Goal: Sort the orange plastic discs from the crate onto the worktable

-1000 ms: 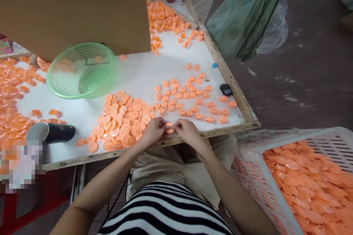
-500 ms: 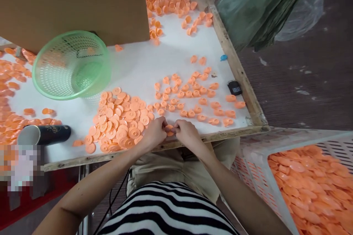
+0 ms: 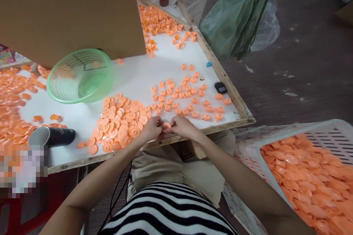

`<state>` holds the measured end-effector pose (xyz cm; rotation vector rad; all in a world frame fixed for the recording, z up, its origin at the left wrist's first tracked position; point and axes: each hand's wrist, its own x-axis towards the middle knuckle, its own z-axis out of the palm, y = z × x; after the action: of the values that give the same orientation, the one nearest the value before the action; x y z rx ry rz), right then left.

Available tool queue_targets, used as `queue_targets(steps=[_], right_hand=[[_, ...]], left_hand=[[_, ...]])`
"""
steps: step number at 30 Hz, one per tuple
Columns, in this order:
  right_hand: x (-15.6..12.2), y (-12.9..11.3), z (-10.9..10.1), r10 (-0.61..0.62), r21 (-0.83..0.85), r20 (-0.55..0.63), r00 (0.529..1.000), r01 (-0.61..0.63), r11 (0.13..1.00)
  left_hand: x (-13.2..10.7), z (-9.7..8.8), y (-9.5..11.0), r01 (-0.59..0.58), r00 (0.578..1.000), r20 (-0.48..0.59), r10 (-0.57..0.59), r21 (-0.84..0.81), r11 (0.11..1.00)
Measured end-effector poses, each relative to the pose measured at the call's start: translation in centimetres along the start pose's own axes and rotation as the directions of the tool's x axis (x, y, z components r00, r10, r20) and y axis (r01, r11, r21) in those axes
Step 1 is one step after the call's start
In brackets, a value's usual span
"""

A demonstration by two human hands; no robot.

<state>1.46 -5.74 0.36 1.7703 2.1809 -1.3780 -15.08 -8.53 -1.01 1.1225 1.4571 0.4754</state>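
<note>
Between my two hands, at the table's front edge, is an orange plastic disc [image 3: 166, 127]. My left hand [image 3: 153, 127] pinches its left side, and the fingers of my right hand [image 3: 180, 126] close on its right side. Close by on the left lies a heap of flat orange discs [image 3: 117, 123] with raised ring centres. Small orange cap-like pieces [image 3: 182, 95] are spread over the white table just beyond my hands. My fingers hide part of the held disc.
A green basket [image 3: 79, 97] stands behind the disc heap, before a large cardboard sheet [image 3: 71, 11]. A dark cup [image 3: 59, 136] lies at left. Wooden rails [image 3: 228, 77] edge the table; a small black device [image 3: 220, 87] sits there. A crate [image 3: 331, 126] of orange pieces stands right.
The camera view has shifted, bringing a red-brown cup and a crate at the far end into sight. My hands still hold the disc at the edge.
</note>
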Motion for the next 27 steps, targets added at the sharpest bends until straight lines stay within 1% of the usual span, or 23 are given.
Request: queue_targets(steps=[3,5,7,10,12,14,17,19,21,24,25,27], right_hand=[[0.5,-1.4,-0.7,0.035,-0.139,0.063,0.997,-0.026,0.990],[0.8,-2.2,-1.0,0.051,-0.218,0.061,0.997,-0.037,0.975],[1.1,-2.6,-1.0,0.055,-0.248,0.041,0.998,-0.043,0.968],[1.2,-2.6,-0.6,0.073,-0.261,0.035,0.997,-0.062,0.963],[1.1,-2.4,-0.4,0.093,-0.274,0.032,0.995,-0.081,0.958],[1.0,-2.3,-0.5,0.113,-0.262,0.043,0.993,-0.098,0.960],[1.2,-2.3,-1.1,0.125,-0.200,0.101,0.987,-0.103,0.974],[1.4,-2.2,-1.4,0.104,-0.162,0.129,0.986,-0.082,0.983],[1.3,-2.1,-1.4,0.068,-0.135,0.132,0.989,-0.050,0.990],[0.7,-1.7,-0.5,0.009,-0.095,0.082,0.997,-0.001,0.995],[0.4,-1.4,-0.2,-0.005,-0.080,0.041,0.999,0.009,0.997],[-0.7,-0.6,0.3,-0.017,-0.032,-0.085,0.996,0.014,0.999]], left_hand=[[0.1,-0.1,0.3,0.025,0.998,0.057,-0.023,-0.017,1.000],[0.1,-0.1,0.3,0.010,0.998,0.062,-0.013,0.044,0.999],[0.1,0.1,0.4,-0.022,1.000,0.024,0.019,0.135,0.991],[0.0,0.4,0.6,-0.037,0.995,-0.074,0.060,0.276,0.960],[0.1,0.5,0.8,-0.015,0.993,-0.105,0.052,0.325,0.946],[0.2,0.5,0.9,0.013,0.994,-0.104,0.021,0.316,0.949],[0.2,0.5,1.0,0.043,0.996,-0.082,-0.022,0.263,0.964],[0.1,0.5,1.1,0.037,0.995,-0.097,-0.012,0.265,0.963],[-0.2,0.5,1.3,0.013,0.990,-0.137,0.030,0.305,0.952],[-0.9,0.8,1.4,-0.042,0.980,-0.164,0.110,0.371,0.928],[-1.2,0.9,1.3,-0.071,0.978,-0.155,0.139,0.381,0.922],[-1.9,1.0,1.2,-0.160,0.967,-0.121,0.223,0.390,0.907]])
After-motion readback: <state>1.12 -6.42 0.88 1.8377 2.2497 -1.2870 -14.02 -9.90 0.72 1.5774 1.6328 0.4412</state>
